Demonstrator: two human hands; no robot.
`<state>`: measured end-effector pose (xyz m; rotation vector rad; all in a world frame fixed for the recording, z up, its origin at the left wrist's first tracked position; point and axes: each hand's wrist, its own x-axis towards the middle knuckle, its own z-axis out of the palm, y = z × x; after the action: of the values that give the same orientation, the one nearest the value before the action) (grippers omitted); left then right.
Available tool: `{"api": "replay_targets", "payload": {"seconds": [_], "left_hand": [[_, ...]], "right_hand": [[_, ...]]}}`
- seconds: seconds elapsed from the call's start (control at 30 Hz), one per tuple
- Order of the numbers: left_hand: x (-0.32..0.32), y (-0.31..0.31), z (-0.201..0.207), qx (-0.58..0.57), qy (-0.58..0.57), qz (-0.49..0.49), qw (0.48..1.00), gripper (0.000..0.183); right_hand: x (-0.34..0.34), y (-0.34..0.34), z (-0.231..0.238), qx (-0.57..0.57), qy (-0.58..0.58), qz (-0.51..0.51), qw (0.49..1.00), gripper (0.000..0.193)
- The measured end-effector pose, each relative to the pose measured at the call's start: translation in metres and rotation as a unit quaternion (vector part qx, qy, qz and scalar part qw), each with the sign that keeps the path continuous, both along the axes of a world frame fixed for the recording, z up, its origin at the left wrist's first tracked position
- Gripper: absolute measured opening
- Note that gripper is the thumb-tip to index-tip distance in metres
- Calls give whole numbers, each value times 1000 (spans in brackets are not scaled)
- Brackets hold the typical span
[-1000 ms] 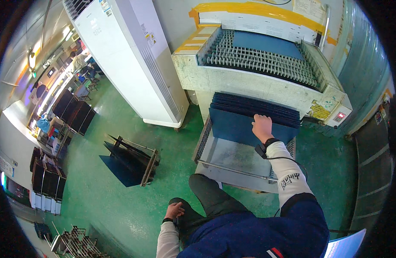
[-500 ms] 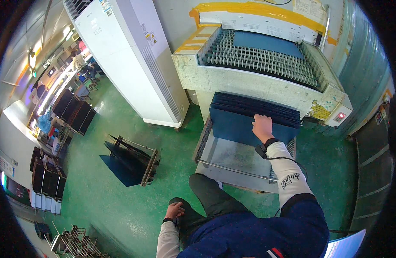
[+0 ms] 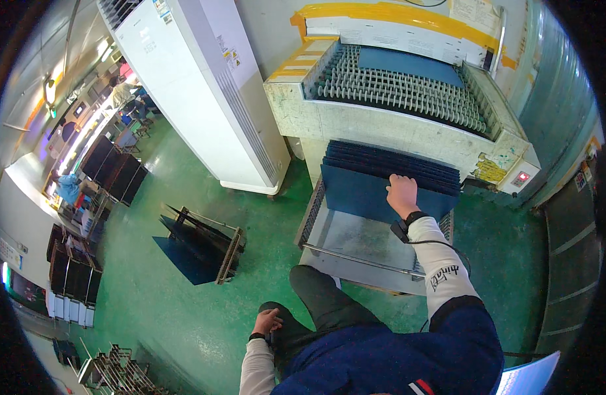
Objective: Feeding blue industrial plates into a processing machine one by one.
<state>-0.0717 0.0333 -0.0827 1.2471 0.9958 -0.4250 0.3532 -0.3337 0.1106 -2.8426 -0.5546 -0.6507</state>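
Right hand (image 3: 402, 193) on front panel (image 3: 357, 196), flat, plain, dark blue

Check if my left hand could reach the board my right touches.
Probably yes: the blue board lies uncovered left of there, though the left hand must clear the near metal bar.

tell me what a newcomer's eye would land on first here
Probably the tall white cabinet standing left of centre on the green floor. Next, perhaps, the pale roller machine at upper right, with a blue sheet lying on its rollers. Below it, the right hand is at the top edge of the front dark-blue panel in a rack.
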Motion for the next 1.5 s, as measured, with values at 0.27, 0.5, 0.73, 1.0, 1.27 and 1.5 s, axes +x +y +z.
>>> {"api": "replay_targets", "payload": {"seconds": [0.27,0.5,0.73,1.0,1.27,1.5], "left_hand": [[-1,0,1,-20,-15,13,1000,34],[2,-6,10,5,-26,9,1000,33],[1,-6,11,-1,-24,17,1000,32],[0,-5,6,-1,-25,14,1000,32],[-2,-5,6,-14,-42,23,999,30],[-9,0,-6,30,-38,16,999,34]], "right_hand": [[0,1,1,-6,12,-7,1000,18],[0,-1,0,-4,7,-4,1000,18],[0,-1,-1,6,-5,1,1000,18],[0,0,0,-4,9,-5,1000,18],[1,-1,3,-28,55,8,998,16],[4,-5,64,-5,54,33,998,20]]}}
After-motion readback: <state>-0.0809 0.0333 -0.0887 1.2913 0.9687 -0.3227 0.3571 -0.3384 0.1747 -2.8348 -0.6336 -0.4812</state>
